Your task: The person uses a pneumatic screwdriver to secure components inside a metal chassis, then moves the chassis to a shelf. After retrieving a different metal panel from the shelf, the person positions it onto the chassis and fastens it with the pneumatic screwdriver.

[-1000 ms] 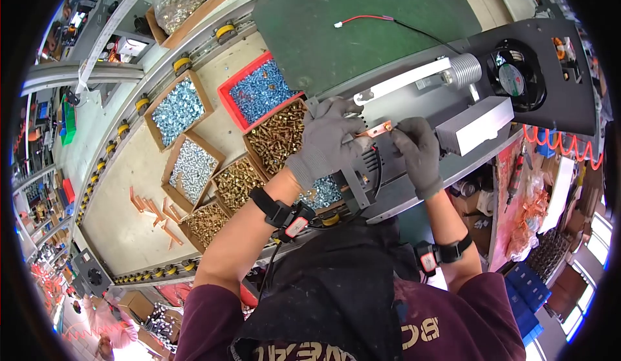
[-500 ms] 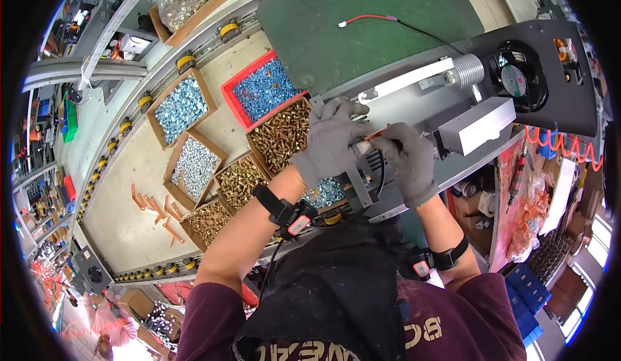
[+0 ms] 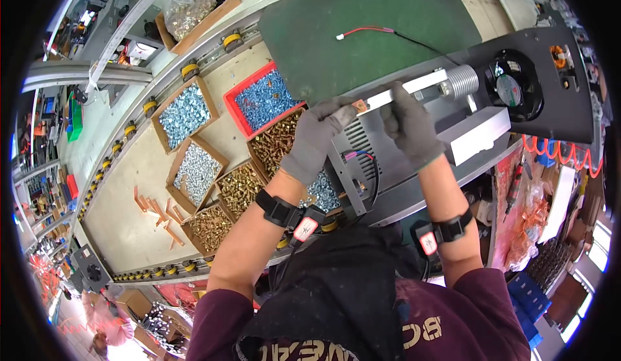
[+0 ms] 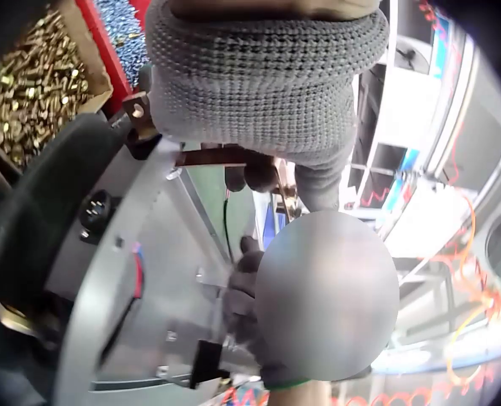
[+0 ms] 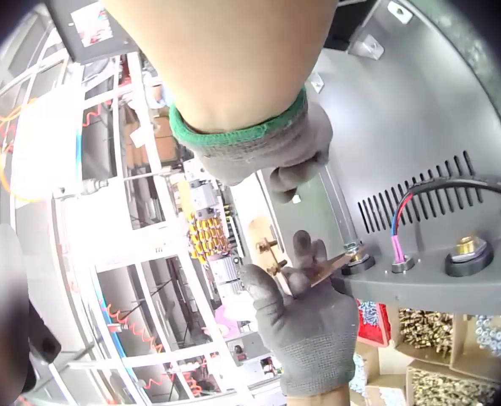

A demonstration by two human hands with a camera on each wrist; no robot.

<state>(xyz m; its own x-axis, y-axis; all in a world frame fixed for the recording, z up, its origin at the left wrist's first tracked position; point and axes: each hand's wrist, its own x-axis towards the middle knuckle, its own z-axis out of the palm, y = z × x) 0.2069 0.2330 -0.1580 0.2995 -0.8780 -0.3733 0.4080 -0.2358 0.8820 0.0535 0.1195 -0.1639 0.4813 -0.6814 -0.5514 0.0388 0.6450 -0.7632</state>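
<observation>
Pinching item one, a short flat copper strip with a hole at its end [image 3: 358, 106], the grey-gloved left hand [image 3: 317, 135] is closing thumb and forefinger on it in the head view. It is holding the strip just past its fingertips, against the top edge of a grey sheet-metal housing with vent slots [image 3: 362, 151]. The grey-gloved right hand [image 3: 407, 123] is resting on that same edge, just beside the strip. It is probably steadying the housing. Its back is facing the camera, so its grip cannot be told here. A heap of brass-coloured screws [image 3: 275, 142] is lying in a cardboard box close behind the left wrist, likely kept within reach.

Left wrist view: the left hand [image 4: 267, 76] is clamping the copper strip [image 4: 221, 156] beneath its knuckles, level and edge-on.

Right wrist view: the right hand [image 5: 271, 152] is curling its fingers above the housing rim; whether they are holding anything cannot be told. Below it, the left hand [image 5: 305, 317] is bringing the strip's holed end onto a round metal terminal [image 5: 356, 256], apparently to line the two up. A black cable with red and blue leads [image 5: 436, 190] is running beside that terminal.
</observation>
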